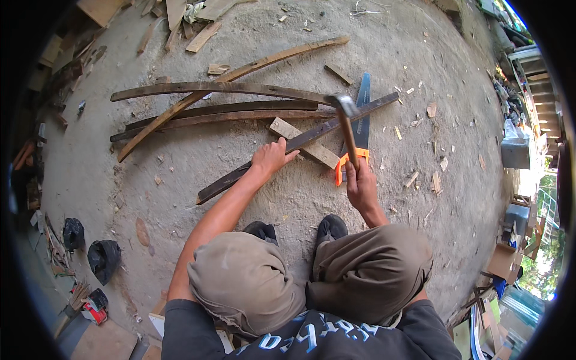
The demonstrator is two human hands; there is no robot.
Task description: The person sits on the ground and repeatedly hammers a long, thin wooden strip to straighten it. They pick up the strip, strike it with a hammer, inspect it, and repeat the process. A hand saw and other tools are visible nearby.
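Note:
My left hand (273, 157) is closed around a long dark wooden strip (318, 131), which slants from lower left to upper right. The strip crosses over a short pale wooden block (324, 155) on the ground. A hammer (347, 129) is in my right hand (362, 187), gripped by its wooden handle. Its metal head is raised over the strip's right part, slightly blurred. Beneath the strip and hammer lies a handsaw (363, 102) with a blue blade and an orange handle, partly hidden by them.
Several long wooden strips (258, 88) lie crossed on the dirt ground beyond my left hand. Scrap boards (204, 37) are piled at the far left. Black plastic bags (104, 260) sit at lower left. Wood chips (437, 182) are scattered to the right. My shoes (331, 227) are close below the strip.

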